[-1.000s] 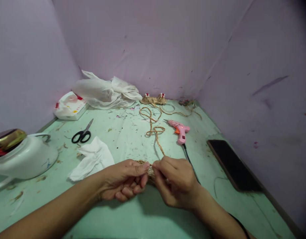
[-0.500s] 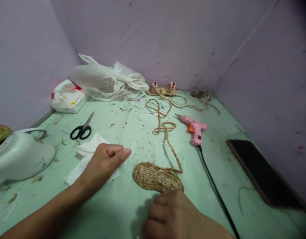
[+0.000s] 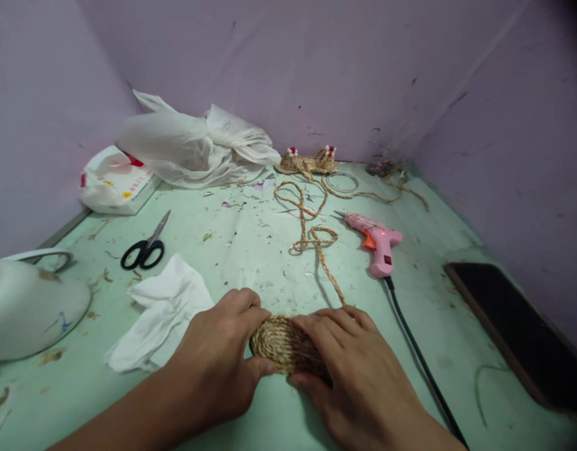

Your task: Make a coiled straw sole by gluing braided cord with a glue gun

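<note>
Between my two hands lies an oval woven straw sole (image 3: 279,343), made of coiled braided cord. My left hand (image 3: 229,351) grips its left end, thumb on the near edge and fingers on the far edge. Across the right part, my right hand (image 3: 347,363) clasps it the same way and hides that end. A braided straw cord (image 3: 329,273) runs from beside my right fingers up the table in loose loops. Left of my left hand rests a crumpled white tissue (image 3: 168,316).
A pink glue gun (image 3: 373,241) with a lit light and black cable lies right of the cord; a phone (image 3: 514,332) is farther right. Scissors (image 3: 145,247), a white bowl-like container (image 3: 34,310), a tissue pack (image 3: 119,181), a plastic bag (image 3: 198,147) and a beaded straw piece (image 3: 307,164) stand around.
My left hand has moved right and down from beside the tissue onto the sole's left end. My right hand has moved up over the sole's right part and gripped it.
</note>
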{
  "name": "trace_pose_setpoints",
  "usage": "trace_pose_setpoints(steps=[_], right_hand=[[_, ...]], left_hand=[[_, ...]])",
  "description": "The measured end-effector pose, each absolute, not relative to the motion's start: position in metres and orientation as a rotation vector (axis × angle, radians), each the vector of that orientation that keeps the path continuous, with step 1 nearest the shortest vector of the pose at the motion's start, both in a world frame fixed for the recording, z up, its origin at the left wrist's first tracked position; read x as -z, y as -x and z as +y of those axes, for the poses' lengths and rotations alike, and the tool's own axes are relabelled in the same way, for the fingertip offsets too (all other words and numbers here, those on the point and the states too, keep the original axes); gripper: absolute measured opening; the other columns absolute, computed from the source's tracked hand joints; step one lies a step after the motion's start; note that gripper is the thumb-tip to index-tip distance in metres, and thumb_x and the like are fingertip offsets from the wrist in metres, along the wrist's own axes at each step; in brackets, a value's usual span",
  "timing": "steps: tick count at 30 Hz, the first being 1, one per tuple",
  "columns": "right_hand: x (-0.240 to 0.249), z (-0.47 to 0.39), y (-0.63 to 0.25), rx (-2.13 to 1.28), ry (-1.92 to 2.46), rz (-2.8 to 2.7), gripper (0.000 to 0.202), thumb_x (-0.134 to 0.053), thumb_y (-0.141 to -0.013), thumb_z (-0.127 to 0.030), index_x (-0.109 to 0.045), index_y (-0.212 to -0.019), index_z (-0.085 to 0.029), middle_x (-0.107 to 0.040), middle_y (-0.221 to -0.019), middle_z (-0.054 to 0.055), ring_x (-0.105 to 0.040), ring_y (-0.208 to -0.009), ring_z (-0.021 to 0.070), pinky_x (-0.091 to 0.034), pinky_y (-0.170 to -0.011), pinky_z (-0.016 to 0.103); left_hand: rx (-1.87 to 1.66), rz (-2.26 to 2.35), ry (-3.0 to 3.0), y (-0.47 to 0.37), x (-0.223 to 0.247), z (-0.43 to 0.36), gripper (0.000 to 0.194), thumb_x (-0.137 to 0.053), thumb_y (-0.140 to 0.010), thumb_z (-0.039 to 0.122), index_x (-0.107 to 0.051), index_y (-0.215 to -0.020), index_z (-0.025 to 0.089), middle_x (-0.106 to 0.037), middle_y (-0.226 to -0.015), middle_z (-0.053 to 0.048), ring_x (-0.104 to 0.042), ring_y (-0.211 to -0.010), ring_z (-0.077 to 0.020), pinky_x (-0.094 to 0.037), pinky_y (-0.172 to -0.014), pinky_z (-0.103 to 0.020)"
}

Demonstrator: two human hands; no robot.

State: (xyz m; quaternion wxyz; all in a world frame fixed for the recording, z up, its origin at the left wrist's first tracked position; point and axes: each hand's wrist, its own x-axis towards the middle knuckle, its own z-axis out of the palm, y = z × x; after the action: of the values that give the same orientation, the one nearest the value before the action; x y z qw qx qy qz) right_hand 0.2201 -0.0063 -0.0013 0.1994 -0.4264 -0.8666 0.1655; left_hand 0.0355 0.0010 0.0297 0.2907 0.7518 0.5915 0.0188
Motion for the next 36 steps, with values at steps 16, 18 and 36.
trace_pose_setpoints(steps=[16,18,36], right_hand=[[-0.002,-0.008,-0.279,-0.451,1.692,-2.135,0.028,-0.073,-0.067,-0.038,-0.063,-0.087,-0.022,-0.064,-0.081,0.004,-0.063,-0.071,0.0236,-0.048,-0.06,0.036],[0.0,-0.011,-0.274,-0.544,1.654,-2.153,0.021,-0.073,-0.068,-0.028,-0.062,-0.084,-0.021,-0.063,-0.083,0.004,-0.062,-0.074,0.0221,-0.048,-0.062,0.034],[-0.035,0.005,-0.244,-1.445,1.246,-1.539,0.01,-0.063,-0.069,-0.02,-0.058,-0.076,-0.016,-0.058,-0.063,-0.003,-0.054,-0.058,0.0092,-0.045,-0.057,0.022]], left_hand=[[0.001,1.542,-2.073,-0.046,-0.036,0.003,0.037,-0.063,-0.07,0.039,-0.06,-0.101,0.02,-0.056,-0.109,-0.01,-0.051,-0.101,-0.0299,-0.043,-0.083,-0.043],[-0.009,1.537,-2.077,-0.053,-0.038,0.003,0.029,-0.063,-0.067,0.034,-0.057,-0.092,0.019,-0.055,-0.102,-0.009,-0.05,-0.097,-0.0287,-0.042,-0.08,-0.04],[-0.445,1.238,-1.544,-0.038,-0.034,-0.009,0.014,-0.058,-0.069,0.025,-0.066,-0.078,0.018,-0.06,-0.078,0.0,-0.052,-0.074,-0.0153,-0.037,-0.066,-0.025]])
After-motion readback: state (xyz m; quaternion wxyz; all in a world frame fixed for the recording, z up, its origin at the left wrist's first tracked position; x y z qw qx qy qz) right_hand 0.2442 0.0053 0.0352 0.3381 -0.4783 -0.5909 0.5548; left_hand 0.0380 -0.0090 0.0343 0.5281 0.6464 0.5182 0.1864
